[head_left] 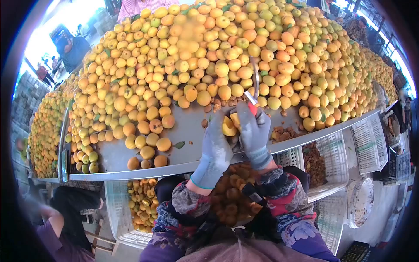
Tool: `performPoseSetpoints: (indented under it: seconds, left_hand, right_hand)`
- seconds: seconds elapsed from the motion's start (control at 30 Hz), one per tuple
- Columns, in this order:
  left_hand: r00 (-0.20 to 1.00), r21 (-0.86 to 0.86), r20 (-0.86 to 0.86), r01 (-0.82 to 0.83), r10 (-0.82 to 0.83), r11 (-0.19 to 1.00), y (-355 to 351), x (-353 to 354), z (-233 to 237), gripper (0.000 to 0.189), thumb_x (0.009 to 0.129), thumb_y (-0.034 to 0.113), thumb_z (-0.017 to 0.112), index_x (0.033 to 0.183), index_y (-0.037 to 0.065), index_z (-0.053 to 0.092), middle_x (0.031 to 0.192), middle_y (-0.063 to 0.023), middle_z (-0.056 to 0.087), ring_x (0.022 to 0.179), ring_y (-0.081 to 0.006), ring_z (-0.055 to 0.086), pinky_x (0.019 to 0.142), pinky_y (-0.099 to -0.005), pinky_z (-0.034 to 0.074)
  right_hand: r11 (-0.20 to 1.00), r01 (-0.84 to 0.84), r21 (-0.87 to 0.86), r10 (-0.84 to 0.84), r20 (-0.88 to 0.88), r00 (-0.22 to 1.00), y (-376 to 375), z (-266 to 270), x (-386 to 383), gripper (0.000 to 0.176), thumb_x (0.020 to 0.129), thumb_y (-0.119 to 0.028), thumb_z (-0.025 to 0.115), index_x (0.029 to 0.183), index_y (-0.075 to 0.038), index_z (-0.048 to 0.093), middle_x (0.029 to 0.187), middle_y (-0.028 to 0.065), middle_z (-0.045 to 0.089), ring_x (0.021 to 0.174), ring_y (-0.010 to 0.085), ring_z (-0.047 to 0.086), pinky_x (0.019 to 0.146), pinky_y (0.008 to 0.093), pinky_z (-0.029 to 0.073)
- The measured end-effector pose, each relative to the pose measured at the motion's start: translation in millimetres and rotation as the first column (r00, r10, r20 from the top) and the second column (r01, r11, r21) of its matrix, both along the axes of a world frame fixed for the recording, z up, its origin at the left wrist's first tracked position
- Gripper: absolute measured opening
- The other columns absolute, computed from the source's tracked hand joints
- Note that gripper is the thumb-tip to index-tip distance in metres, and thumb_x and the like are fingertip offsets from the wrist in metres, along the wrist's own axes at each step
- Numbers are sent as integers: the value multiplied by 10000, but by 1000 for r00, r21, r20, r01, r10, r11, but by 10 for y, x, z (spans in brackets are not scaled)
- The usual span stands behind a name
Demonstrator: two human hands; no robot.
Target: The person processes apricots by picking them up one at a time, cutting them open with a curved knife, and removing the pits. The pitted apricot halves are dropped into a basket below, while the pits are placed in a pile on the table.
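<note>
Both of my hands wear pale grey gloves and meet at the table's front edge. My left hand (216, 144) is closed around a cut-open apricot (228, 126), its yellow inside showing. Beside it, my right hand (254, 135) grips a small knife (252, 107) with a red handle, its short blade pointing up and away. The right fingers also touch the apricot, where another piece of yellow flesh shows between the hands. Just beyond the knife, a curved metal piece (255, 81) stands up in front of the fruit.
A large heap of apricots (148, 70) covers the metal table (187, 131). Brown pits (283, 134) lie by my right hand. Below are a crate with apricot halves (112, 209), a basket holding pits (336, 153) and a white bucket (361, 203). A person (56, 222) sits at left.
</note>
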State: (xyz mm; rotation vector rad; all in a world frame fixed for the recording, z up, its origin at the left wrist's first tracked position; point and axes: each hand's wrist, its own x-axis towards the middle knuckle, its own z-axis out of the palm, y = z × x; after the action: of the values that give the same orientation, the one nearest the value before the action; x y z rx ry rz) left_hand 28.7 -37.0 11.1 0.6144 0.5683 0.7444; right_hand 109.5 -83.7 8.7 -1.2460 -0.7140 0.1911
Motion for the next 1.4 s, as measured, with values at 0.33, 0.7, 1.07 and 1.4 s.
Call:
performPoseSetpoints:
  seconds: [0.33,0.7,1.07,1.4]
  left_hand:
    - [845,426,-181,528,-503,734,33,-378,208,650,819,53,603,1396,32,304,962,-90,583,810,-124,569,740,-271,484]
    - [898,631,-368,431,-240,645,-8,-307,-10,699,813,95,678,1387,-14,295,1025,-97,598,853,-113,584,752,-219,483]
    - [977,421,-103,213,-187,882,86,-289,6,339,821,25,615,1140,16,501,1018,-57,576,811,-124,578,701,-262,495]
    - [867,301,-92,494,-490,816,-67,-278,146,444,821,28,564,1250,51,454,960,-5,524,747,-72,524,644,-208,454]
  right_hand:
    - [919,-394,-36,301,-583,755,-342,42,308,449,971,-364,404,1097,53,510,814,78,601,613,112,562,525,208,433]
    - [981,-11,-196,62,256,965,-276,-259,186,374,952,-255,491,1188,36,493,913,76,610,773,113,583,648,247,481]
    - [990,-138,44,144,-383,913,-197,132,4,256,948,-304,513,919,-52,544,643,9,556,450,86,471,439,235,403]
    - [882,-130,453,347,-438,829,-365,574,68,313,953,-343,485,785,-78,479,472,-39,289,361,75,273,361,243,231]
